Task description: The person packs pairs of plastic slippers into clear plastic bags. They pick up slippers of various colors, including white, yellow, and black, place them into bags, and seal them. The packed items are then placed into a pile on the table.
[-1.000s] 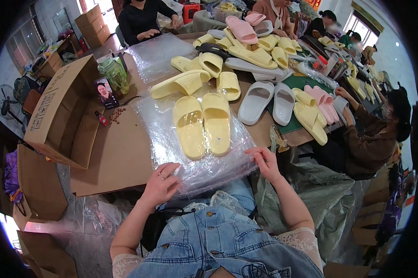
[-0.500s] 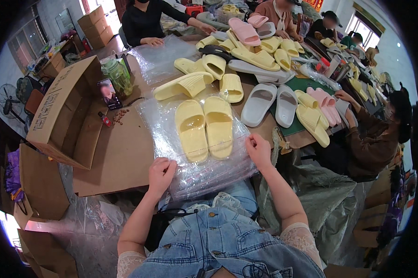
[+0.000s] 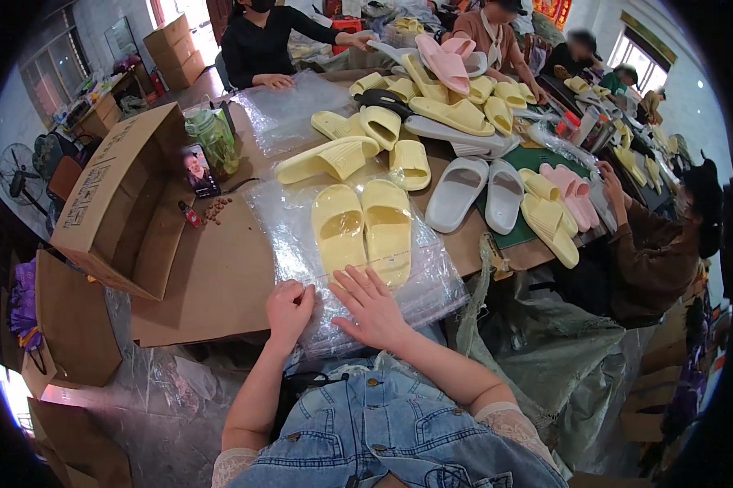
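A pair of pale yellow slippers (image 3: pixel 339 236) lies side by side inside a clear plastic bag (image 3: pixel 289 232), toes toward the far side. Beneath it is a stack of clear plastic bags (image 3: pixel 441 286) at the table's near edge. My left hand (image 3: pixel 291 315) is closed, its fingers pinching the bag's near left edge. Flat on the bag's near end rests my right hand (image 3: pixel 371 307), fingers spread, their tips by the heels of the slippers. A single yellow slipper (image 3: pixel 326 159) lies just beyond the bag.
On the left an open cardboard box (image 3: pixel 114 199) stands beside a phone (image 3: pixel 200 171) and a green jar (image 3: pixel 212 138). Grey slippers (image 3: pixel 457 195), pink slippers (image 3: pixel 569 195) and a yellow heap spread to the right and far side. Other people (image 3: pixel 265 45) sit around the table.
My right hand has left the bag's right edge and come left to lie flat on the bag. My left hand stays at the left edge. Across the table, a person's hand reaches to a grey slipper.
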### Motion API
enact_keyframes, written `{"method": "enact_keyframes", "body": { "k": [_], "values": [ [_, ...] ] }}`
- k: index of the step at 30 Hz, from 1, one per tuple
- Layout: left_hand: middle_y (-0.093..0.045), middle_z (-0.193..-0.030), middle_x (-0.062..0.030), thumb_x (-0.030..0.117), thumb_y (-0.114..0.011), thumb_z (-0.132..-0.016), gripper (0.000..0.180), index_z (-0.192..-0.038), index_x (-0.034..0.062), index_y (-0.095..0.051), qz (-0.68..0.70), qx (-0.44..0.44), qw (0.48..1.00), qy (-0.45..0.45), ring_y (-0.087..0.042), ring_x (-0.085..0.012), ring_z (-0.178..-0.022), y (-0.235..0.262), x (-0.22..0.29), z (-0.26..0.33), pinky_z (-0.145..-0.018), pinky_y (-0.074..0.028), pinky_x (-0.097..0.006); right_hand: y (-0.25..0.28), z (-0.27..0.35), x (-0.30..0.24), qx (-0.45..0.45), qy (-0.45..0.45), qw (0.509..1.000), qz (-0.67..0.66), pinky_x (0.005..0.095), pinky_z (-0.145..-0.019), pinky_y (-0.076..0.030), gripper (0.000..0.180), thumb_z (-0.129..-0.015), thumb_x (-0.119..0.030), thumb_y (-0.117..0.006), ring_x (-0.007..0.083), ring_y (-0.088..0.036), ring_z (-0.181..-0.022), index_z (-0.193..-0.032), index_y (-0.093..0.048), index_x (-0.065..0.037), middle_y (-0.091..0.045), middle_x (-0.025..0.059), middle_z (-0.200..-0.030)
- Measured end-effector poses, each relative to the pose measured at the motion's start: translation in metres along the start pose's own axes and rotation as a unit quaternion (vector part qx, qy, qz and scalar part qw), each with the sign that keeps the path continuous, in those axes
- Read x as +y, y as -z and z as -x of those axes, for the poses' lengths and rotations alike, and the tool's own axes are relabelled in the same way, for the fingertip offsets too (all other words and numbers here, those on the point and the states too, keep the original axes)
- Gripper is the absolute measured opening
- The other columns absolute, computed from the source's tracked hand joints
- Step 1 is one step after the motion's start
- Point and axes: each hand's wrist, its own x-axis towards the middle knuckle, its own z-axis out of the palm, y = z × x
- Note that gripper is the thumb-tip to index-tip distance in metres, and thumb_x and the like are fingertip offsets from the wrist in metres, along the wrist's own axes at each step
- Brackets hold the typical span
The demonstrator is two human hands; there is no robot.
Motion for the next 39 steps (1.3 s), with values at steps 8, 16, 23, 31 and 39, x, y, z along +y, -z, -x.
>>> {"method": "enact_keyframes", "body": {
  "k": [8,16,23,31,39],
  "values": [
    [-0.055,-0.063,-0.0121,0.015,-0.071,-0.083,0.035,-0.058,0.0011,-0.051,0.004,0.008,1.000,0.004,-0.056,-0.0298,-0.065,-0.002,0.003,0.000,-0.062,-0.043,-0.042,0.008,0.027,0.045,0.017,-0.178,0.981,0.072,0.0519,-0.121,-0.021,0.069,-0.096,-0.045,-0.057,0.0390,-0.032,-0.146,-0.149,-0.041,-0.002,-0.037,0.0187,-0.157],
    [-0.055,-0.063,-0.0115,0.016,-0.072,-0.082,0.035,-0.058,0.0016,-0.052,-0.010,0.008,1.000,0.001,-0.056,-0.0306,-0.066,-0.002,-0.001,0.002,-0.061,-0.043,-0.042,0.017,0.023,0.040,0.063,-0.186,0.975,0.103,0.0524,-0.121,-0.021,0.064,-0.097,-0.039,-0.058,0.0396,-0.031,-0.147,-0.148,-0.043,-0.002,-0.037,0.0183,-0.157],
    [-0.058,-0.066,-0.0104,0.017,-0.072,-0.083,0.032,-0.061,0.0026,-0.054,-0.019,0.032,0.999,-0.016,-0.058,-0.0302,-0.069,-0.005,0.000,0.002,-0.063,-0.045,-0.043,-0.016,-0.009,-0.019,-0.052,-0.015,0.997,-0.047,0.0512,-0.121,-0.021,0.071,-0.094,-0.041,-0.062,0.0351,-0.030,-0.148,-0.150,-0.041,-0.005,-0.037,0.0154,-0.158],
    [-0.060,-0.067,-0.0100,0.017,-0.071,-0.084,0.030,-0.062,0.0027,-0.057,-0.027,0.017,0.999,-0.004,-0.059,-0.0305,-0.071,-0.004,0.001,0.004,-0.064,-0.046,-0.042,-0.005,0.011,0.017,0.009,-0.114,0.992,0.044,0.0514,-0.120,-0.025,0.067,-0.095,-0.042,-0.060,0.0368,-0.036,-0.144,-0.148,-0.044,-0.003,-0.042,0.0165,-0.154],
    [-0.057,-0.066,-0.0109,0.016,-0.070,-0.084,0.032,-0.060,0.0018,-0.054,-0.009,0.027,1.000,-0.012,-0.057,-0.0307,-0.069,-0.005,-0.002,0.004,-0.063,-0.044,-0.042,0.014,0.030,0.064,0.070,-0.190,0.977,0.068,0.0512,-0.117,-0.028,0.056,-0.093,-0.037,-0.064,0.0393,-0.040,-0.141,-0.134,-0.057,0.000,-0.048,0.0191,-0.147]
  ]
}}
